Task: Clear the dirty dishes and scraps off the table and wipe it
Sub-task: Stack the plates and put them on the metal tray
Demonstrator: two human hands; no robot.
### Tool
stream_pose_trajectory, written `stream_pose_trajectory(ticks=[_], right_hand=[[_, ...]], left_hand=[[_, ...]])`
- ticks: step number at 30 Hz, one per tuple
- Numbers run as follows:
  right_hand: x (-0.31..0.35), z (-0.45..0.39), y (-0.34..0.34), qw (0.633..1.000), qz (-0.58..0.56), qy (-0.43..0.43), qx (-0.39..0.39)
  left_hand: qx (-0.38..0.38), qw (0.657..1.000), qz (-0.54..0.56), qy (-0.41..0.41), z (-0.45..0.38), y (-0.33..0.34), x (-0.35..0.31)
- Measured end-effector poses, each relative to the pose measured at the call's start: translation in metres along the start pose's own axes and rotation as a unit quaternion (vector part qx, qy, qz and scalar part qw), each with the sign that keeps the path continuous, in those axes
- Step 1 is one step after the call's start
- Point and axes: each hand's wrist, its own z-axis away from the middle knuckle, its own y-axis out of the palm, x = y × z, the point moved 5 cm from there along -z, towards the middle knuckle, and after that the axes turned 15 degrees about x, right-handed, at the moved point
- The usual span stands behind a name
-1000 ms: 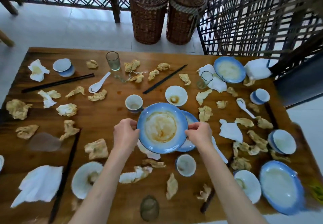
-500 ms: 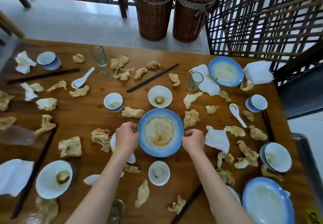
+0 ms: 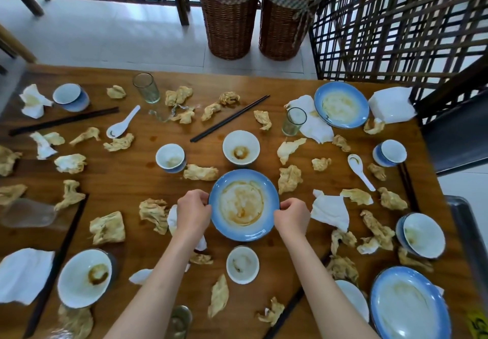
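Observation:
A blue-rimmed plate (image 3: 244,204) smeared with brown sauce lies at the middle of the wooden table (image 3: 126,182). My left hand (image 3: 193,213) grips its left rim and my right hand (image 3: 291,217) grips its right rim. Whether another plate lies beneath it cannot be told. Small white bowls stand just beyond the plate (image 3: 240,148) and just in front of it (image 3: 242,264). Crumpled yellowish scraps (image 3: 289,178) and white napkins (image 3: 330,212) lie all around.
More blue plates sit at the far right (image 3: 341,104) and near right (image 3: 409,304). Cups, two glasses (image 3: 146,87), spoons (image 3: 122,123) and chopsticks (image 3: 229,118) are scattered about. Two wicker baskets (image 3: 229,16) stand on the floor beyond the table. A metal tray edge (image 3: 467,227) shows at right.
The plate in both hands moved onto a second blue plate, which no longer shows. My view shifted right and closer to the table.

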Motion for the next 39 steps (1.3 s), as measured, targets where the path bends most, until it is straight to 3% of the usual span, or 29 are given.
stream_pose_trajectory(ticks=[8,20,29,39], right_hand=[[-0.004,-0.007,0.003,0.998,-0.052,0.023,0.038],[-0.003,-0.003,-0.030,0.992,-0.119,-0.011,0.035],[-0.002,-0.032,-0.128,0.978,-0.198,-0.052,0.044],[0.029,-0.123,-0.233,0.971,-0.220,-0.080,0.046]], left_hand=[[0.064,0.998,0.008,-0.024,-0.016,0.002,0.003],[0.070,0.996,0.047,0.034,-0.007,-0.005,-0.015],[0.067,0.986,0.130,0.085,0.006,0.018,-0.104],[0.028,0.984,0.146,0.097,-0.055,0.052,-0.240]])
